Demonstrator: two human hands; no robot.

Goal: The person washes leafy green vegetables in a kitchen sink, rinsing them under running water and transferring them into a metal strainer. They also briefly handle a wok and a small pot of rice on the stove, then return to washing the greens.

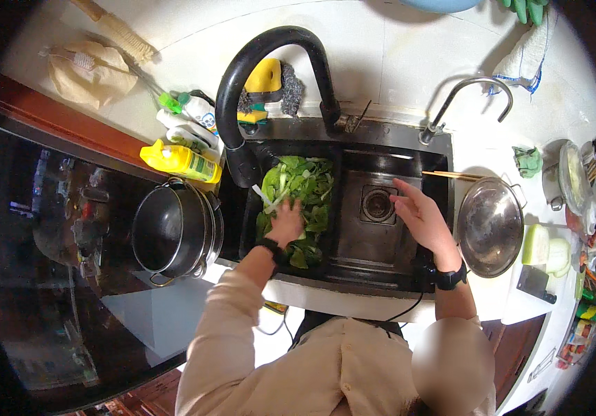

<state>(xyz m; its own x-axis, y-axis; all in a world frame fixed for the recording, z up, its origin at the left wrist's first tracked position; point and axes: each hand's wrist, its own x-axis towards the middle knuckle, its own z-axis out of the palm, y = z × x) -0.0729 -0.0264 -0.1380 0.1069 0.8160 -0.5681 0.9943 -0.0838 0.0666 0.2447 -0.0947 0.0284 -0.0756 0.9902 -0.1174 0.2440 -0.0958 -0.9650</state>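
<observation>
Green leafy vegetables (pixel 313 182) fill much of the left basin of a dark double sink (pixel 336 218). My left hand (pixel 286 224) lies on the leaves, its fingers spread and partly among them. Whether it grips any leaf cannot be seen. A pale stem piece (pixel 262 195) sticks up at the left of the pile, just under the spout of a black faucet (pixel 243 166). Over the right side of the other basin, my right hand (pixel 420 216) is raised with nothing in it, thumb and fingers apart. Below it shows the round drain (pixel 378 203).
Stacked black pots (pixel 160 229) and a yellow bottle (pixel 183 162) stand left of the sink. To the right are a metal wok-like pan (pixel 490 229), chopsticks (pixel 446 175), cut pale-green gourd (pixel 536 244) and a cleaver (pixel 533 283). A slim metal tap (pixel 464 86) rises behind.
</observation>
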